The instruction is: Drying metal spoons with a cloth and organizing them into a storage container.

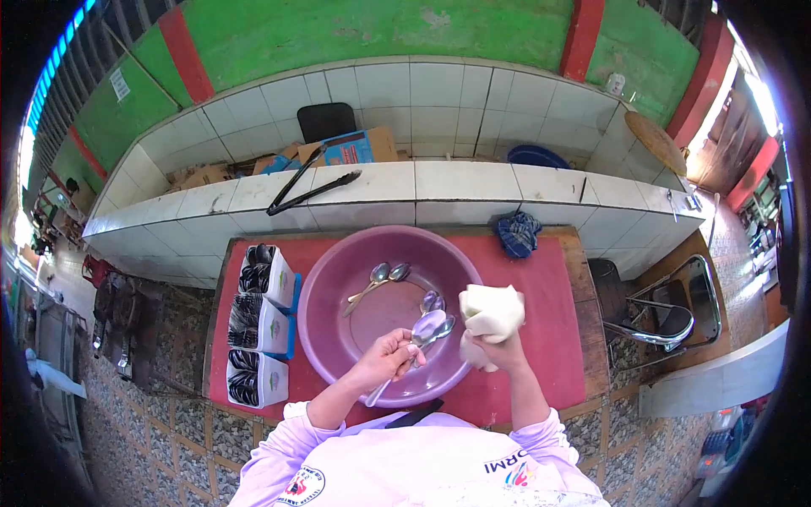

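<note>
My left hand point(389, 359) is closed around metal spoons point(429, 328), their bowls pointing up over the right part of a round purple plastic basin point(326, 298). A folded white cloth point(491, 312) is gripped in my right hand point(497, 347), just beyond the basin's right rim. Inside the basin, two spoons point(380, 274) lie near the far side, and more spoon bowls point(431, 301) show beyond my left hand. Left of the basin, white plastic containers point(274, 327) hold dark-looking utensils stood close together.
Black tongs point(313, 201) rest on the white tiled ledge point(466, 180) behind the table. A crumpled blue checked cloth point(518, 233) lies at the back of the red-covered table point(551, 317). To the right stands a chair with a metal frame point(665, 333).
</note>
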A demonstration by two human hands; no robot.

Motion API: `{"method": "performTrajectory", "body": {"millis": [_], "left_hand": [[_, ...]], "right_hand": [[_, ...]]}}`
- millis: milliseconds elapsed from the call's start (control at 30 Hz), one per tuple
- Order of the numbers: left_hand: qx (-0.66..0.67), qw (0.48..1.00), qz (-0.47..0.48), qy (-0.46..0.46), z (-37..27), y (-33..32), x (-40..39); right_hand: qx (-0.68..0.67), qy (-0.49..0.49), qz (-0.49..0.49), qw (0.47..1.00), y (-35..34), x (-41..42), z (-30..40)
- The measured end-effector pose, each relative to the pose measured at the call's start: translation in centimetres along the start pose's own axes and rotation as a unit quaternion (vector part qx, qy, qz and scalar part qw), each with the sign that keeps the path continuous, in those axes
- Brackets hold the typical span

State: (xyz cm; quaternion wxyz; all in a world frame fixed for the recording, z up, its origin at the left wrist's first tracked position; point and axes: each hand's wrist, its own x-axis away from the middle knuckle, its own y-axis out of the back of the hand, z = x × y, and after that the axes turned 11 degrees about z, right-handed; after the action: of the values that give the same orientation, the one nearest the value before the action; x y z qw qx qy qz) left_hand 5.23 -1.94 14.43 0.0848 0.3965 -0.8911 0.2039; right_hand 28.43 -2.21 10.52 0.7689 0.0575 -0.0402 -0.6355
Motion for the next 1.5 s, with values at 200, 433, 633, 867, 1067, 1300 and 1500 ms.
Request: {"method": "performTrajectory", "body": {"millis": [200,433,633,867,1067,1300,1500], "left_hand": [[-0.108,0.993,-0.016,0.04,0.6,-1.2,-0.7],[-0.218,0.975,-0.035,-0.007,2.1,-1.2,-0.9],[-0.234,0.97,-0.052,-0.029,1.5,-1.4,-0.2],[-0.25,0.964,-0.087,-0.018,1.0,-0.6,0.5],[-0.149,0.986,-0.068,-0.022,2.4,-0.6,-0.3],[-0.234,0.972,-0.02,-0.032,1.7,-1.1,0.1],[-0.245,0.966,-0.077,-0.025,1.4,-0.4,1.3]], "right_hand": [[-0.33,-0.086,0.057,0.938,-4.4,0.8,0.9],[-0.214,-0.065,0.017,0.975,-4.0,-0.5,0.3],[-0.177,-0.054,0.015,0.983,-3.4,-0.2,1.4],[-0.19,-0.053,-0.09,0.976,-2.1,-0.5,1.3],[-0.381,-0.09,0.024,0.92,-2.6,0.0,2.1],[-0.179,-0.065,0.031,0.981,-3.7,-0.5,2.1],[-0.175,-0.036,-0.087,0.98,-1.0,-0.9,1.3]]}}
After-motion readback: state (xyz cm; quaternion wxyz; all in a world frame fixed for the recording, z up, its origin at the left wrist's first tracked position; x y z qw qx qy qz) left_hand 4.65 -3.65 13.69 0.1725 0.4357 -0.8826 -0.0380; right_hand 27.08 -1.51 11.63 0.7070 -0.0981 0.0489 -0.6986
